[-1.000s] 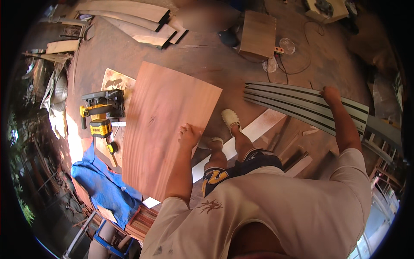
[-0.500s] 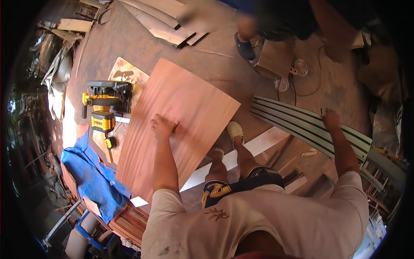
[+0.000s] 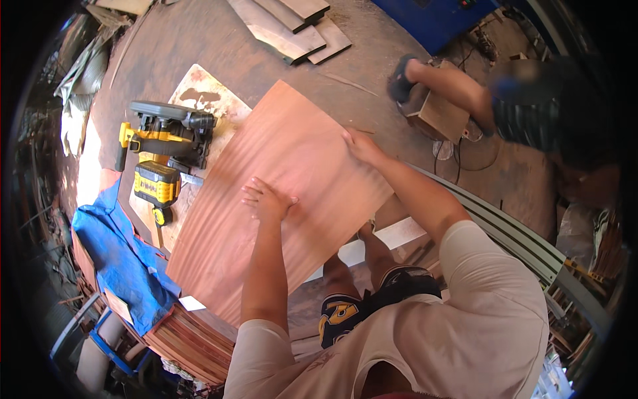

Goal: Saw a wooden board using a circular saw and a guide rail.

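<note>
A broad reddish-brown wooden board (image 3: 319, 193) lies tilted across the middle, in front of my legs. My left hand (image 3: 267, 201) rests flat on its face, fingers spread. At the board's far right edge, my right hand (image 3: 361, 146) grips the rim; the fingers beneath are partly hidden. Left of the board, a yellow-and-black circular saw (image 3: 166, 136) with its battery (image 3: 157, 183) sits on a pale stained board (image 3: 229, 101). A small yellow-and-black tape measure (image 3: 161, 216) lies close to the battery.
A long grey metal guide rail (image 3: 512, 229) runs along the right, partly behind my right arm. A blue tarp (image 3: 116, 249) covers stacked boards (image 3: 193, 342) at lower left. Planks (image 3: 286, 36) lie at the back. Another person's leg (image 3: 452, 86) is beside a wooden box (image 3: 442, 118).
My right hand has left the guide rail and come across to the board's far right edge. My left hand stays flat on the board. The other person has shifted to the right.
</note>
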The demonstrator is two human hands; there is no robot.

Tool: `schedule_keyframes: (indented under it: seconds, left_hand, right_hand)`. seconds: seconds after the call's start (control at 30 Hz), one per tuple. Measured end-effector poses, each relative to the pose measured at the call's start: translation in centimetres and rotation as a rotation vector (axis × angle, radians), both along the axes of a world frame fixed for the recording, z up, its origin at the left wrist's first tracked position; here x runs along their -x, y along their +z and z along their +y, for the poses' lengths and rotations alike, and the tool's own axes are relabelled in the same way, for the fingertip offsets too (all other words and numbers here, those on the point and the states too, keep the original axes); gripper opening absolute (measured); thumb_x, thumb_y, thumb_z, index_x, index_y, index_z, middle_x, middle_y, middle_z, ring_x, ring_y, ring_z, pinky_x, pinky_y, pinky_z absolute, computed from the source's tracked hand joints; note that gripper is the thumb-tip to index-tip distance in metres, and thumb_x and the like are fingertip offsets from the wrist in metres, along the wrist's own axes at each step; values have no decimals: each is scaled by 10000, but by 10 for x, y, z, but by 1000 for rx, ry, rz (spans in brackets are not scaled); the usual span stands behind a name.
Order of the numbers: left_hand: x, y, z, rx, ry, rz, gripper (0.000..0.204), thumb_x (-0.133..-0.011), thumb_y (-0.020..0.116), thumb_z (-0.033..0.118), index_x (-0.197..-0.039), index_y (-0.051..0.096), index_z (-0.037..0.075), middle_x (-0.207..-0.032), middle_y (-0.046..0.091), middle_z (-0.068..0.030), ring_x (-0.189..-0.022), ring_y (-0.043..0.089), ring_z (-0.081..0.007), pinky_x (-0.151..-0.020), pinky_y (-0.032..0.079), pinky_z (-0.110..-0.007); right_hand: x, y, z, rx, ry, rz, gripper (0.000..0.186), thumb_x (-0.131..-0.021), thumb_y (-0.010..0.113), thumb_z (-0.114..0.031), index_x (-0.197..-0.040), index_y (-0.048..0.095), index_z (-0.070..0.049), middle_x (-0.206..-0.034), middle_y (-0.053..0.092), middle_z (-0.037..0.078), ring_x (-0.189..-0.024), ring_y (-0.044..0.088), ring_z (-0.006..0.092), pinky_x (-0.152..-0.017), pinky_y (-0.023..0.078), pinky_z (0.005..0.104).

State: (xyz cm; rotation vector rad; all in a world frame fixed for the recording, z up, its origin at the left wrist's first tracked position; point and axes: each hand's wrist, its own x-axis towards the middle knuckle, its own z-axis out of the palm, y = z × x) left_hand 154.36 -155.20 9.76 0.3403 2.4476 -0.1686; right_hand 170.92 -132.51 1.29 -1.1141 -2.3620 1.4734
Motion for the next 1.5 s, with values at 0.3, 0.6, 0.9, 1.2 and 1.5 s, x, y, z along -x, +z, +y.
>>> schedule_keyframes:
  seconds: [0.3,0.6,0.9,1.2,1.5]
  left_hand:
    - [6,-4,2,-1,40,-52,1338,-624,866,403,-1515,-84,96,-1538,-184,-273,-1393,-109,-550,-1013,241,-740]
    - [9,0,4,2,29,-62,1341,-633,865,418,-1510,-95,84,-1540,-179,-272,-1396,-77,-552,-1015,257,-727]
    - [10,-7,4,34,16,-26,1364,-625,866,447,-1506,-113,91,-1540,-177,-272,-1398,-52,-552,-1017,261,-725]
    - [17,-28,-14,-20,-115,40,1380,-622,861,461,-1497,-140,93,-1528,-154,-309,-1377,-26,-591,-980,305,-739]
    - [29,-48,-24,-26,-132,69,1420,-585,871,488,-1497,-143,91,-1527,-124,-327,-1374,0,-598,-1049,274,-678]
  right_hand:
    - [204,40,49,-148,25,-112,467,-985,431,-386,-1266,495,-19,-1300,528,231,-1173,532,377,-965,434,464]
    - [170,15,28,-686,127,1,712,-923,539,-422,-1451,296,-11,-1478,336,223,-1368,348,344,-1069,370,428]
    - [100,21,-3,-689,123,-144,779,-904,558,-450,-1433,295,57,-1503,283,255,-1410,272,355,-1122,293,435]
    - [187,20,25,-623,118,-50,810,-888,566,-477,-1430,289,57,-1480,313,263,-1367,342,368,-1068,373,440]
    - [59,16,-6,-701,179,-84,834,-863,565,-537,-1423,324,32,-1410,408,235,-1290,422,361,-989,428,446]
